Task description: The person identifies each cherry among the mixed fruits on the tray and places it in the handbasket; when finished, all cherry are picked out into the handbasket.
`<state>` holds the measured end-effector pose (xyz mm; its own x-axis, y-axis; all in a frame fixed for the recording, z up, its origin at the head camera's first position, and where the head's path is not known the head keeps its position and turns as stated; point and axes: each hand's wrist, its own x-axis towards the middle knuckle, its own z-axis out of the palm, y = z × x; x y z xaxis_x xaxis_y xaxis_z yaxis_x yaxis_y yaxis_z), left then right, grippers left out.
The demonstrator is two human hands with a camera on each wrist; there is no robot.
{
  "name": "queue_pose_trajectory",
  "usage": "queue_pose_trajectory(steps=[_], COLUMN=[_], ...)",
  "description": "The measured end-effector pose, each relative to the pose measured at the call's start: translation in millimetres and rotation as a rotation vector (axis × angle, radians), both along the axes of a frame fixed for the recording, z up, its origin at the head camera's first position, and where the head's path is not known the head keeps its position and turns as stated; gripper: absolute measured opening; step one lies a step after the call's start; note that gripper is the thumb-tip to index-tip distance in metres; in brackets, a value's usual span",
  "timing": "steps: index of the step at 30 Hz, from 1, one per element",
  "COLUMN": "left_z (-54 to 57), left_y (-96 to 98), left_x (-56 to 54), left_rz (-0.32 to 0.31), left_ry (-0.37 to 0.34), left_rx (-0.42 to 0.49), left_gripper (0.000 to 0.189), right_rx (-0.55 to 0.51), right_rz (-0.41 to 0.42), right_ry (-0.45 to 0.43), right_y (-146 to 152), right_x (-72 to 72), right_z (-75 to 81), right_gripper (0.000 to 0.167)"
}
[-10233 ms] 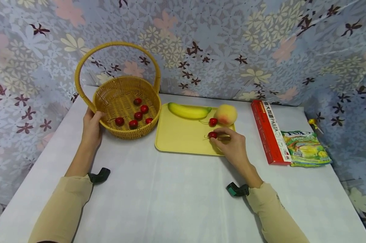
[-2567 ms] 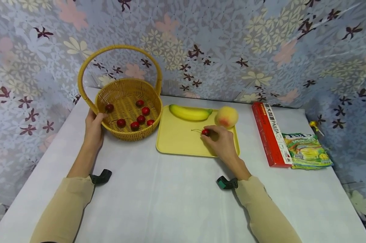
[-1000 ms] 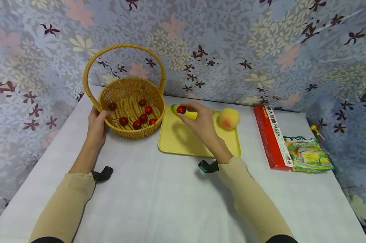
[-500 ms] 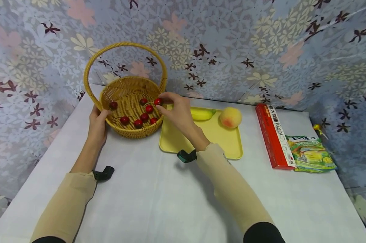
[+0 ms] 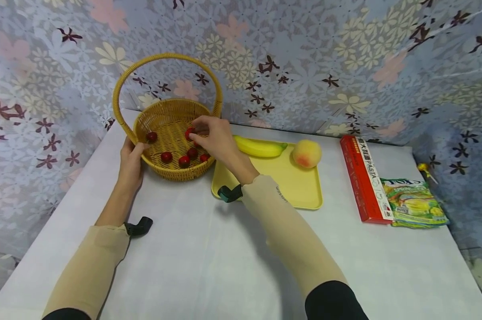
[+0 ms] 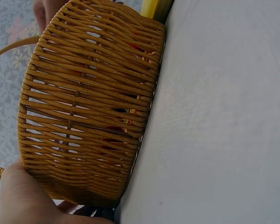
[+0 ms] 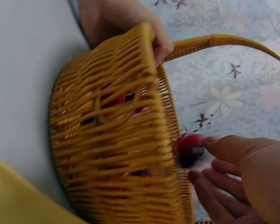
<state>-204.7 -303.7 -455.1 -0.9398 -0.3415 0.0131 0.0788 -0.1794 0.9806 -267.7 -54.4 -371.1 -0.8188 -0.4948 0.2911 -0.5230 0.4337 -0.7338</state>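
A round wicker basket (image 5: 173, 173) with a tall hoop handle stands at the back left, several red cherries (image 5: 166, 157) lying on its bottom. My left hand (image 5: 130, 162) grips the basket's rim at its left side, thumb over the edge. Reaching in over the right side of the rim, my right hand (image 5: 217, 138) pinches a cherry (image 7: 190, 150) between thumb and fingers, above the basket's opening. The left wrist view mostly shows the woven wall (image 6: 88, 98). To the right, a yellow tray (image 5: 280, 200) bears a banana (image 5: 260, 147) and a peach (image 5: 307, 154).
A red pasta box (image 5: 362, 182) and a green Fox's candy bag (image 5: 414, 202) lie on the right of the white table (image 5: 193, 258). Behind the table hangs a flowered cloth (image 5: 304, 53). A small yellow item (image 5: 424, 169) is by the right edge.
The right hand has picked the last cherry off the tray and carried it left, over the basket. Earlier another cherry joined those inside. The left hand keeps hold of the rim.
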Motion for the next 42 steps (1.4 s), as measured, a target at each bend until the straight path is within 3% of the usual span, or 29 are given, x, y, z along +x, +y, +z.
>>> queue_pose_trajectory(steps=[6,9,15,20,27,35,42], left_z=[0.9,1.6,3.1,2.6,3.5,2.9,3.9], left_y=[1.8,0.5,0.6,0.6,0.0,-1.4,0.3], left_x=[-1.7,-1.4,0.5,1.8,1.2,2.1,1.1], left_rz=[-0.007,-0.001,-0.001,0.006,0.000,0.005,0.007], left_ry=[-0.017,-0.009,-0.012,-0.019,-0.013,-0.024,-0.009], left_rx=[-0.002,0.003,0.007,0.013,0.015,0.010,0.018], left_gripper=[0.072,0.072,0.072,0.072,0.074,0.073,0.072], right_rx=[-0.042,-0.077,-0.045,-0.075,-0.037,-0.010,0.016], right_rz=[-0.091,-0.117,-0.152,-0.173,-0.266,-0.343,-0.459], right_ry=[0.062,0.146,0.295,0.314,0.373,0.398,0.401], right_y=[25.3,45.8,89.4,118.8,157.8,201.7,237.4], right_x=[0.3,2.6,12.1,23.9,36.1,38.9,46.3], right_z=[-9.7,-13.0,-18.3,-19.6,-21.0,-24.9,-28.6], right_gripper=[0.027,0.021,0.016,0.018,0.020,0.022,0.029])
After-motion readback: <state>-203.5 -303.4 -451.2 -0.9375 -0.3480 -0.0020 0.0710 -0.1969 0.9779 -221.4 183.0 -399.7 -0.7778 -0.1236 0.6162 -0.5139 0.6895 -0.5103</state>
